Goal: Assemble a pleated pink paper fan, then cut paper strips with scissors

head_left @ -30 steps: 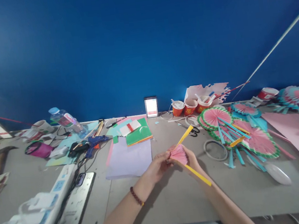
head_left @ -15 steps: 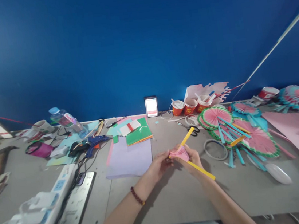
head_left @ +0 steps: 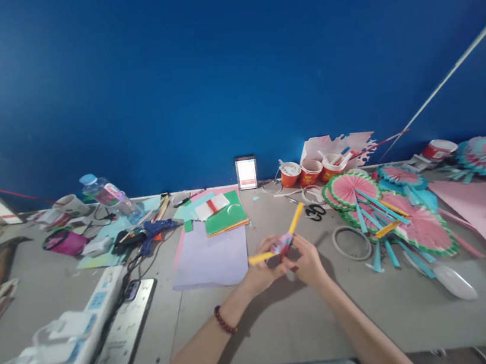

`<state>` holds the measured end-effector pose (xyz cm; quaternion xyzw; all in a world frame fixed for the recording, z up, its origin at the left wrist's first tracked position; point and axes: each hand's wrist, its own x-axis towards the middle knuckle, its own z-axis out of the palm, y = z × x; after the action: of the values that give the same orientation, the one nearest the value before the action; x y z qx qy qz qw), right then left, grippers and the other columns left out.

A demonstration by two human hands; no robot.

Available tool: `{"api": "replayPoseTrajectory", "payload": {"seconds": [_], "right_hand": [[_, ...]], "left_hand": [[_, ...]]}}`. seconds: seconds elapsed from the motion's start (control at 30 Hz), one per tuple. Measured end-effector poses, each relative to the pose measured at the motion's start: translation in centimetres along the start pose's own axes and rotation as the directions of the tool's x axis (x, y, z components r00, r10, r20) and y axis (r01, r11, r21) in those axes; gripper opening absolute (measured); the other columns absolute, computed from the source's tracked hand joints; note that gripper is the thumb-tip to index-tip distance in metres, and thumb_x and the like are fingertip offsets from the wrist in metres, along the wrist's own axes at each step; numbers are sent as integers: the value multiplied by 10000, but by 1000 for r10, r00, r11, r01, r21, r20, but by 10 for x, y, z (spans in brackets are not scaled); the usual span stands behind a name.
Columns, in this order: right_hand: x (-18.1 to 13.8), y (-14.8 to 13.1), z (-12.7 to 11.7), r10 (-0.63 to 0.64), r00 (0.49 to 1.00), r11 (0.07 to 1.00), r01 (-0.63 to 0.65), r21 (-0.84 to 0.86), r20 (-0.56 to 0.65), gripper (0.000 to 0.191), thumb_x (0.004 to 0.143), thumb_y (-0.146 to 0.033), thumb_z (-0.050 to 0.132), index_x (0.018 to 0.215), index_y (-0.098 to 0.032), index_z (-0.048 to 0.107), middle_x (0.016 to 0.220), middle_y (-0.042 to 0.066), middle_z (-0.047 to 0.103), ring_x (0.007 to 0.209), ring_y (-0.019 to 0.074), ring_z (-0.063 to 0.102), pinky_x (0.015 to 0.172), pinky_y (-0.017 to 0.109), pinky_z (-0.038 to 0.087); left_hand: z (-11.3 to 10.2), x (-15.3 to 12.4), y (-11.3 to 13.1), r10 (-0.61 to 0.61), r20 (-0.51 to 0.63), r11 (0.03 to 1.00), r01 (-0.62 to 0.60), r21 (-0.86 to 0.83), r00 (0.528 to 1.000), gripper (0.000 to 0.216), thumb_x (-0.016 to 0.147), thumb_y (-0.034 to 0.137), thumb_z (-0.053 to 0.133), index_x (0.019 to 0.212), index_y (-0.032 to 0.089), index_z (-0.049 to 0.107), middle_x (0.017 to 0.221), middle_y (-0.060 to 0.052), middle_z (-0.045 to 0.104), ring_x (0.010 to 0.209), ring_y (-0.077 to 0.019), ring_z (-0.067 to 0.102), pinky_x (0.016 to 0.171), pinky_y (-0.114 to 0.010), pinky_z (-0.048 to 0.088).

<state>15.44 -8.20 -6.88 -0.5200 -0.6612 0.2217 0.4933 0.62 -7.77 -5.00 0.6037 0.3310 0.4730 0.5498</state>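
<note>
Above the middle of the table, my left hand (head_left: pixel 263 269) and my right hand (head_left: pixel 306 260) grip a small pleated paper fan (head_left: pixel 281 244) between them. Its folded paper shows pink with some blue. One yellow strip (head_left: pixel 296 218) sticks out of it up and to the right; another yellow strip (head_left: pixel 260 258) points left across my left hand. My fingers are closed around the fan's lower edge and hide part of it. A bead bracelet (head_left: pixel 224 320) circles my left wrist.
Watermelon-patterned paper fans (head_left: pixel 354 188), a tape roll (head_left: pixel 352 243) and black-handled scissors (head_left: pixel 316 213) lie to the right. Left are purple paper (head_left: pixel 211 261), a glue gun (head_left: pixel 155 232), a phone (head_left: pixel 127 325) and a power strip (head_left: pixel 97 314). Red cups (head_left: pixel 311 172) stand behind.
The fan has been turned in my hands. The strip that pointed down to the right is gone from there, and a yellow strip now points left. Blue shows among the pink folds.
</note>
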Motion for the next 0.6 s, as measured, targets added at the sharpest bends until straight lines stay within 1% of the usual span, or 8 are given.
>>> {"api": "replayPoseTrajectory", "payload": {"seconds": [0.07,0.13,0.23,0.33,0.37,0.43,0.53,0.6], "right_hand": [[-1,0,2,31,999,999,-31,-41,8,105,694,-248,618,606,-199,588,661,19,619,640,174,581,601,276,476],[-3,0,3,81,997,996,-81,-36,9,171,687,-277,639,555,-202,559,653,28,638,657,183,596,625,287,485],[-4,0,6,216,976,972,-218,87,39,201,671,-336,694,586,-190,584,649,36,665,630,184,608,613,297,495],[-3,0,7,363,917,868,-397,300,164,279,666,-409,739,766,-160,666,709,51,704,623,181,630,608,300,510],[-3,0,8,391,898,820,-440,366,205,315,671,-433,741,804,-154,675,724,56,710,622,176,634,607,297,512],[-1,-1,8,433,869,728,-495,475,241,350,682,-474,737,795,-149,675,683,50,698,575,153,613,564,273,497],[2,-2,5,506,843,607,-500,618,184,371,676,-507,737,754,-155,650,600,16,638,516,127,565,479,239,454],[6,-4,2,535,838,543,-440,715,109,374,671,-499,742,808,-165,645,654,6,635,545,128,578,480,238,459]], "left_hand": [[2,0,-1,-98,-35,992,95,-81,995,339,747,355,718,1053,213,690,1104,-107,665,1086,-281,584,975,-428,438],[2,1,-3,-221,-73,964,207,-169,972,328,773,453,677,940,174,720,984,-114,707,1001,-276,624,938,-420,459],[2,3,-8,-347,-151,918,301,-259,926,406,677,529,741,758,131,724,789,-104,720,811,-234,657,820,-360,494],[2,5,-12,-423,-231,870,322,-374,876,411,629,525,777,708,128,704,692,-66,702,662,-169,637,693,-290,493],[1,6,-12,-440,-229,851,322,-415,868,411,638,527,770,692,126,695,660,-57,690,618,-154,625,653,-276,488],[-1,8,-10,-436,-198,823,299,-483,878,411,668,523,751,681,117,684,634,-53,677,571,-137,607,605,-258,483],[-7,13,-5,-390,-183,803,236,-547,902,382,681,486,755,715,112,687,695,-60,689,601,-126,611,578,-231,491],[-12,16,-3,-385,-217,795,202,-572,897,355,668,455,773,740,119,684,729,-55,691,637,-126,617,558,-214,493]]}}
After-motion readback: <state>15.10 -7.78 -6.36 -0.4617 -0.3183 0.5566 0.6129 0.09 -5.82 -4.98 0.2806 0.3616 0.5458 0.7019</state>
